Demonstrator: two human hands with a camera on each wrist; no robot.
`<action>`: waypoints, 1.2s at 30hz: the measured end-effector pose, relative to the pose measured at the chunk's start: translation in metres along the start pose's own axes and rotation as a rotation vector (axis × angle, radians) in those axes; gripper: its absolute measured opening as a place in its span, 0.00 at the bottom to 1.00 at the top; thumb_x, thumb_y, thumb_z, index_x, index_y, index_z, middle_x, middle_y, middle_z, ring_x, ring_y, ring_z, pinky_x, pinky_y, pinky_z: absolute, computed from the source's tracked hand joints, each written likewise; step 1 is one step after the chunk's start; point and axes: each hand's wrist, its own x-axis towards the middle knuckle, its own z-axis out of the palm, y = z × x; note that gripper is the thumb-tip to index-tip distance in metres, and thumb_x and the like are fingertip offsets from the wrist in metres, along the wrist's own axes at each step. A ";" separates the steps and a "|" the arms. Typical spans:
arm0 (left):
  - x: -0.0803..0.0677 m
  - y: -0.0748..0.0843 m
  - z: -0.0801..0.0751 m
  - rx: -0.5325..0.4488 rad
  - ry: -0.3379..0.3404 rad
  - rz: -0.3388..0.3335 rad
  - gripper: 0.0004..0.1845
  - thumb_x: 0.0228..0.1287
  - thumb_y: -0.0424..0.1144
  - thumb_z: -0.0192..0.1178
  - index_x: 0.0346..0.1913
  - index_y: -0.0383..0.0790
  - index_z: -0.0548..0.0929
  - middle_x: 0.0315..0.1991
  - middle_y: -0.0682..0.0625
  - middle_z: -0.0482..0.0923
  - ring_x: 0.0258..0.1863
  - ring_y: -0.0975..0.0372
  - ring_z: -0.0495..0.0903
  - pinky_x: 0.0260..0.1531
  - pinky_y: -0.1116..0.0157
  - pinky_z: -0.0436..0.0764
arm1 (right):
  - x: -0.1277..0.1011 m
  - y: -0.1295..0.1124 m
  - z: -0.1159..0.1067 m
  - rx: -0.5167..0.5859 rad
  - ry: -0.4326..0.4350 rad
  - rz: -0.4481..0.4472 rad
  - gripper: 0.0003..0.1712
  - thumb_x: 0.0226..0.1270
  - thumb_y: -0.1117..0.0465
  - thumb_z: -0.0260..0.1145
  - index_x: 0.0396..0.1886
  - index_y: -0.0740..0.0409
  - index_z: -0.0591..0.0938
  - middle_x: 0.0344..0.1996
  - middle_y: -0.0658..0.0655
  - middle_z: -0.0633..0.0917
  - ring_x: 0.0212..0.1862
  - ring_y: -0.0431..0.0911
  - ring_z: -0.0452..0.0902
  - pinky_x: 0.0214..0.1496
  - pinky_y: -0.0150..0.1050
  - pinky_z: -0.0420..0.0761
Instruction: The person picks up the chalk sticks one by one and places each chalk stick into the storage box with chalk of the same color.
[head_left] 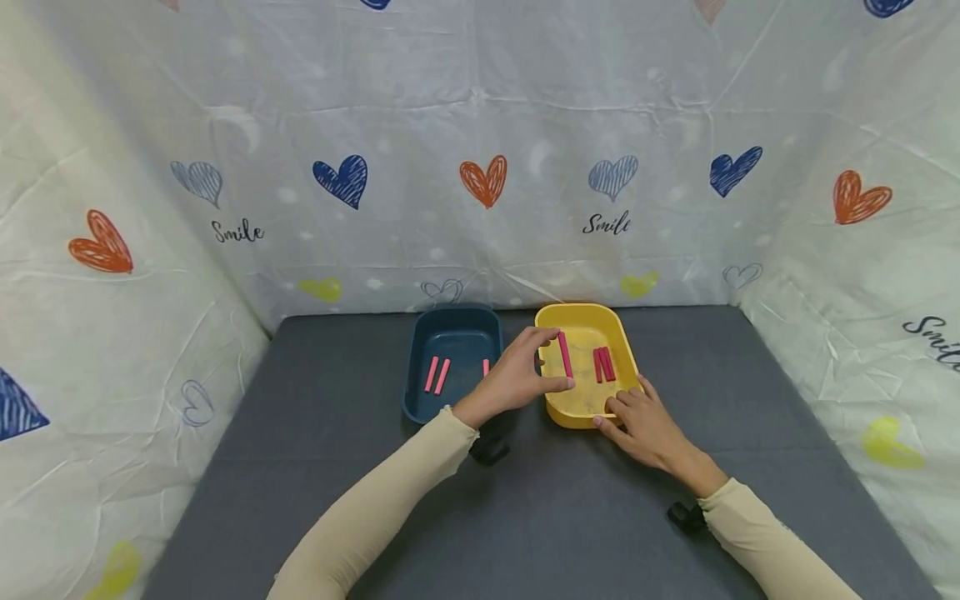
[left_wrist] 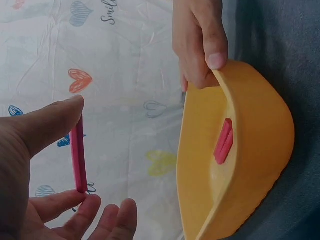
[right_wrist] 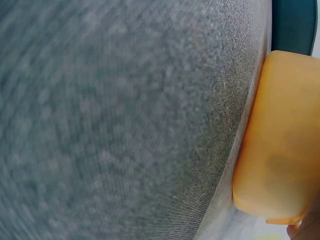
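Observation:
My left hand [head_left: 516, 375] pinches a magenta stick [head_left: 565, 355] lengthwise over the yellow tray, thumb at one end and fingertips at the other. In the left wrist view the same stick [left_wrist: 78, 155] shows flat sides. The yellow tray [head_left: 579, 402] holds magenta sticks [head_left: 608, 364] lying side by side toward its right. At the tray's near right corner, my right hand [head_left: 647, 429] grips the rim, with the thumb [left_wrist: 216, 59] outside and fingers over the edge. Only a sliver of that hand shows in the right wrist view, beside the tray's outer wall [right_wrist: 280, 135].
Left of the yellow tray stands a dark blue tray [head_left: 457, 329] with light pink sticks [head_left: 442, 377] in it, partly covered by my left hand. Both trays sit on a dark grey cloth [head_left: 330, 400], close to the white heart-print curtain [head_left: 420, 242] behind.

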 end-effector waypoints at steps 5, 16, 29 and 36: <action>0.014 0.002 0.005 -0.025 -0.016 -0.013 0.45 0.55 0.52 0.72 0.73 0.45 0.63 0.68 0.46 0.65 0.59 0.53 0.76 0.54 0.59 0.82 | 0.001 0.000 -0.002 0.003 -0.001 0.003 0.13 0.70 0.45 0.61 0.31 0.48 0.78 0.28 0.47 0.78 0.38 0.48 0.76 0.76 0.61 0.51; 0.040 -0.001 0.015 -0.037 -0.027 -0.026 0.44 0.55 0.54 0.72 0.73 0.49 0.64 0.69 0.49 0.65 0.66 0.55 0.72 0.57 0.58 0.81 | 0.001 0.001 0.000 0.002 -0.008 0.001 0.13 0.71 0.46 0.61 0.32 0.49 0.78 0.27 0.47 0.78 0.38 0.48 0.76 0.75 0.62 0.52; 0.071 -0.008 0.027 -0.006 -0.015 -0.047 0.44 0.56 0.53 0.71 0.73 0.45 0.64 0.71 0.47 0.65 0.68 0.53 0.69 0.64 0.55 0.75 | 0.002 0.001 0.001 0.007 0.010 -0.009 0.14 0.70 0.46 0.62 0.32 0.50 0.79 0.28 0.48 0.78 0.38 0.48 0.76 0.75 0.61 0.52; 0.082 -0.016 0.035 -0.030 -0.030 -0.099 0.43 0.56 0.51 0.72 0.72 0.44 0.66 0.70 0.48 0.66 0.67 0.54 0.70 0.64 0.56 0.75 | 0.001 -0.001 0.002 0.010 0.012 -0.010 0.14 0.70 0.46 0.62 0.31 0.49 0.79 0.27 0.48 0.78 0.37 0.48 0.75 0.75 0.62 0.53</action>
